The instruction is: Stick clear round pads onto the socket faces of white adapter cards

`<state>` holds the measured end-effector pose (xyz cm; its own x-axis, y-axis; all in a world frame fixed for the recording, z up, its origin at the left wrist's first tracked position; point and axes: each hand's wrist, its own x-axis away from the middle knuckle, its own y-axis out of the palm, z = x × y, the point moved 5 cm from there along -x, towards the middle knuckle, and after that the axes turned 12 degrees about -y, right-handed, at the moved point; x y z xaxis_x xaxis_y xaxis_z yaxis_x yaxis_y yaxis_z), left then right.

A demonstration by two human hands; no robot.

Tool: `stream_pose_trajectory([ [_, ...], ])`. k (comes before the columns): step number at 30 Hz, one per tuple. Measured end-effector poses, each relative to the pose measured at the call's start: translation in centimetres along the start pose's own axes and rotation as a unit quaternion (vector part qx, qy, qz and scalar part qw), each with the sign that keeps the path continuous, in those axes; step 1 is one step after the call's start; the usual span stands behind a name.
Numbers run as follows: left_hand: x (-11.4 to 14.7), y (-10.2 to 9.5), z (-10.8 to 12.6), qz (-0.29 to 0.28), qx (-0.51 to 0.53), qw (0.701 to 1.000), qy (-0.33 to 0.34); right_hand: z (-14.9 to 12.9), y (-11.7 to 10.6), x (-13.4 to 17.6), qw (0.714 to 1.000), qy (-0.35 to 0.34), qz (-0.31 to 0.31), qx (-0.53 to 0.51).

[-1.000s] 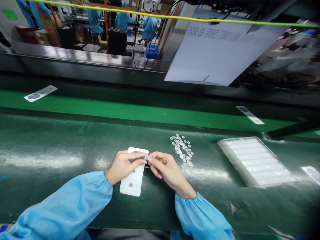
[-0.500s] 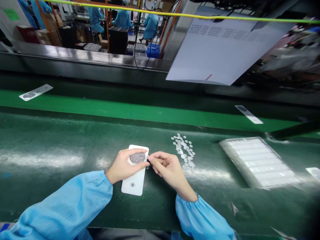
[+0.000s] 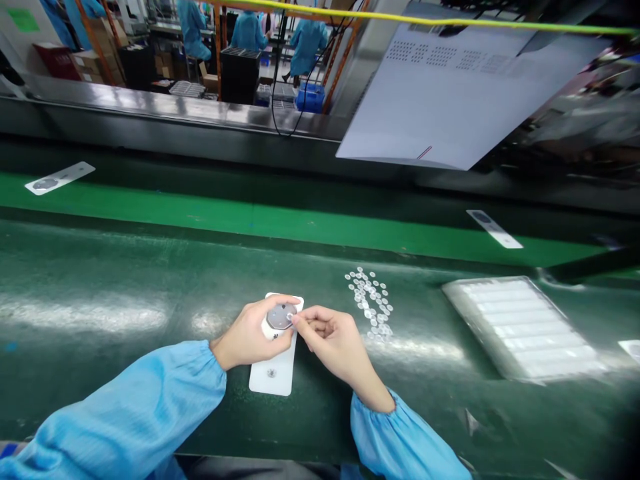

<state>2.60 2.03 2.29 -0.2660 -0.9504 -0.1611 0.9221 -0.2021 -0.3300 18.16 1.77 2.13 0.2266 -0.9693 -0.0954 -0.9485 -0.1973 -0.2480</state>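
Observation:
My left hand [image 3: 256, 333] grips a small white device [image 3: 281, 317] with a grey rounded face turned up, thumb and fingers on its sides. Beneath it, partly hidden, a long white panel [image 3: 273, 377] with rounded corners and a small dark mark lies on the green table. Thumb and forefinger of my right hand [image 3: 333, 339] pinch a small clear round piece [image 3: 290, 317] at the right edge of the grey face. Whether that piece touches the face I cannot tell. Right of this hand, several small clear discs [image 3: 369, 300] lie loosely scattered.
A tray of white pieces in clear wrapping [image 3: 525, 327] lies at right. On the bright green belt [image 3: 320, 227] are a white panel [image 3: 60, 178] at left and another panel [image 3: 495, 229] at right. A white sheet [image 3: 450, 100] hangs above. People in blue work in the background.
The device in my left hand has tilted so its grey face shows more fully. My right fingertips have moved from beside the device onto its face's edge. Panels on the belt have shifted slightly left.

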Motion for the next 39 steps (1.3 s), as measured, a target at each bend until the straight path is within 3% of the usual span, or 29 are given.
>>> stream_pose_trajectory([
  [9,0.2,0.1,-0.6,-0.044,0.036,0.995,-0.079,0.0,0.1,-0.2,1.0,0.012,0.011,0.014],
  [16,0.3,-0.1,-0.8,-0.033,0.039,0.996,-0.072,1.0,-0.1,-0.7,0.998,0.055,-0.002,0.003],
  [20,0.2,-0.3,-1.1,-0.023,0.1,0.991,-0.089,1.6,-0.4,-1.4,0.997,0.065,0.018,-0.032],
  [26,-0.7,-0.6,-2.3,-0.027,0.246,0.943,-0.22,1.8,0.4,-1.4,0.986,0.041,-0.051,-0.152],
  [30,-1.1,-1.0,-3.2,-0.007,0.34,0.897,-0.283,1.6,1.0,-0.8,0.984,0.027,-0.102,-0.147],
  [35,-1.2,-0.9,-3.4,-0.004,0.423,0.857,-0.295,1.4,2.6,0.3,0.968,0.034,-0.232,-0.095],
  [39,-1.5,-1.1,-3.5,0.026,0.459,0.84,-0.288,1.7,2.8,0.6,0.966,0.054,-0.243,-0.072],
])
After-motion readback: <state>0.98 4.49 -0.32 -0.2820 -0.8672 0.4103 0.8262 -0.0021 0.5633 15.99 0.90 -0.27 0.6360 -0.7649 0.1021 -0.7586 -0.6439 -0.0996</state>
